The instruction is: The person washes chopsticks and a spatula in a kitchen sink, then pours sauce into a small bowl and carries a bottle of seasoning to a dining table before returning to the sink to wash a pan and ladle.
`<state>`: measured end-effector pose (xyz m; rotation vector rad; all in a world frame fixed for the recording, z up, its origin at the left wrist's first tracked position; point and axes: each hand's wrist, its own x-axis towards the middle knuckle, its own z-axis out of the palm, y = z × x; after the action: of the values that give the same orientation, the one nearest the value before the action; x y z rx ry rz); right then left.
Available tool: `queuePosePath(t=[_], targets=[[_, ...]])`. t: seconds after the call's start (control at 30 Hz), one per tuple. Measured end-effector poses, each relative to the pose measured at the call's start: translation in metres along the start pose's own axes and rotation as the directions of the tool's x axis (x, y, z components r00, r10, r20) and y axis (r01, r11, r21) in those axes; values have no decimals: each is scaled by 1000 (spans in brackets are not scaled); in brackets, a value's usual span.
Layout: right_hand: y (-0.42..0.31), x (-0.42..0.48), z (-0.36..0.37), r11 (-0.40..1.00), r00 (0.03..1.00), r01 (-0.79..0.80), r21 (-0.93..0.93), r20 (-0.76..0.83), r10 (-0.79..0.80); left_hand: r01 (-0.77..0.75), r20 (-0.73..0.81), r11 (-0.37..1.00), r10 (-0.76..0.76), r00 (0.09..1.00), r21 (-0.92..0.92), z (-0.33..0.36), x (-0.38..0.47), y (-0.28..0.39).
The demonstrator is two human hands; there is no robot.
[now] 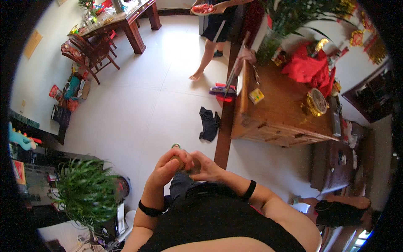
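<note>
Both my hands meet in front of my waist, low in the middle of the head view. My left hand (178,162) curls its fingers around a small brownish object (180,160) that shows between thumb and fingers; I cannot tell what it is. Touching it from the other side, my right hand (203,168) is cupped around a dark, rounded thing (195,166), which is blurred and partly hidden. A black band circles each of my forearms. Beyond the hands, a black cloth garment (208,124) lies on the pale tiled floor (135,110).
A person (215,28) holding a plate of red food (203,9) stands ahead. A wooden cabinet (270,116) is to the right, a broom (231,77) leaning by it. A wooden chair (94,52) and table (126,23) stand far left; a leafy plant (85,189) is nearer. Another person (340,211) is at right.
</note>
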<state>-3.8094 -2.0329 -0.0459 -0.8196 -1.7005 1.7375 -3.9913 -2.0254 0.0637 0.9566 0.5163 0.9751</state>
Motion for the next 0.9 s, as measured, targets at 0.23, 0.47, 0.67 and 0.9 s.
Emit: queuePosePath(t=[0.23, 0.47, 0.67, 0.9], targets=[[-31, 195, -64, 994, 978, 101, 46, -190, -90, 98, 149, 991, -110, 983, 91, -133, 158, 103], [-28, 349, -173, 997, 937, 71, -6, -343, -69, 148, 268, 977, -186, 945, 156, -225, 339, 158], [-34, 446, -310, 985, 870, 117, -125, -465, -162, 178, 346, 971, -225, 911, 162, -270, 509, 174], [-74, 563, -488, 981, 927, 125, 150, -371, -62, 130, 273, 991, -134, 953, 32, -305, 714, 196]])
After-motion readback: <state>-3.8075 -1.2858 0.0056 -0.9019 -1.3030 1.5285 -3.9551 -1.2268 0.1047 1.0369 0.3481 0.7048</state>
